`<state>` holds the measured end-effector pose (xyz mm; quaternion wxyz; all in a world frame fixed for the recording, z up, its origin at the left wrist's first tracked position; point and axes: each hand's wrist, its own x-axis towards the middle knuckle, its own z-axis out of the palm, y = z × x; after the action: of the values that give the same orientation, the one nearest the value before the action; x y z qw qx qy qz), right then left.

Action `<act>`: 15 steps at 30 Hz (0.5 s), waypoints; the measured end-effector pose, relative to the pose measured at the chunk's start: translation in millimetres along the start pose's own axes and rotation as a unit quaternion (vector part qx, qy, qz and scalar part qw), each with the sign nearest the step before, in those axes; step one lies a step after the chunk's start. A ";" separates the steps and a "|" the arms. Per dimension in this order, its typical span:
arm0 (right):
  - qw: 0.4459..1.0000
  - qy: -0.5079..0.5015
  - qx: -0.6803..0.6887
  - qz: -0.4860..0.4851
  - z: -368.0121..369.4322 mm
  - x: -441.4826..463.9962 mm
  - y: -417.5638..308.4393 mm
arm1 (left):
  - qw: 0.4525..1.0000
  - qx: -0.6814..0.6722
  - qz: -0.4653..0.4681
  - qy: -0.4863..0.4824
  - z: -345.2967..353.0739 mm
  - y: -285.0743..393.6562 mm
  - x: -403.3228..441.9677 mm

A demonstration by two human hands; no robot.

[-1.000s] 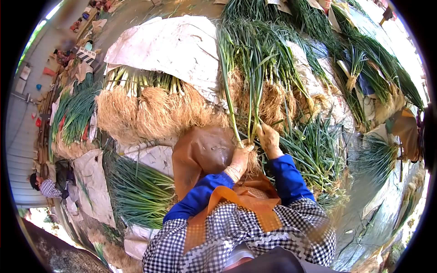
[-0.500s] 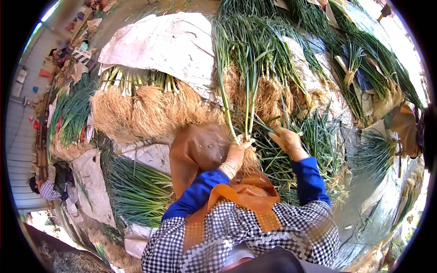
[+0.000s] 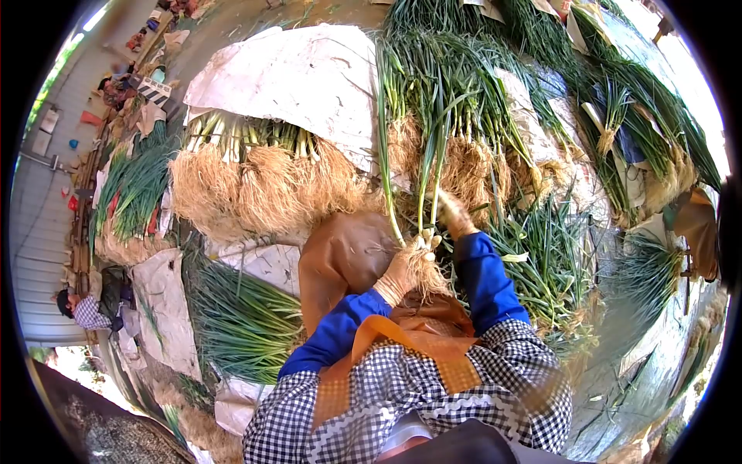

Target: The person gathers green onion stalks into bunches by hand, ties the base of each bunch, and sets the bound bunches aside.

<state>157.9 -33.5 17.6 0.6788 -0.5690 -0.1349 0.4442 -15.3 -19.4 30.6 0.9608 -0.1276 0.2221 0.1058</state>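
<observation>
A few long green onion stalks (image 3: pixel 424 182) stand upright from my left hand (image 3: pixel 398 277), whose fingers are wrapped round their white bases just above the tan roots (image 3: pixel 427 275). Close by on the right, my right hand (image 3: pixel 456 215) is beside the stalks, smeared by motion; whether it grips anything cannot be made out. Below and right of it lies a loose heap of green leaves (image 3: pixel 533 267). An orange-brown apron (image 3: pixel 352 251) covers my lap under the left hand.
Ahead, rooted onion bundles (image 3: pixel 270 185) lie partly under a white sheet (image 3: pixel 286 73). More bundles (image 3: pixel 456 85) fill the upper right. Cut-looking green onions (image 3: pixel 243 321) lie at my left. Another person (image 3: pixel 89 312) sits at the far left.
My right hand went out to the right over the leaf heap, then came back in beside the stalks. My left hand has kept its hold on them. The view has shifted slightly.
</observation>
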 end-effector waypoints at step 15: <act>0.969 0.085 -0.228 -0.046 2.9 -84.5 24.9 | 0.958 0.203 0.113 0.165 1.5 -6.0 3.9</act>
<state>96.6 -96.5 23.5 0.5602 -0.7375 -0.2003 0.3195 -9.7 -24.0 31.3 0.8983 0.0807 0.4073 0.1436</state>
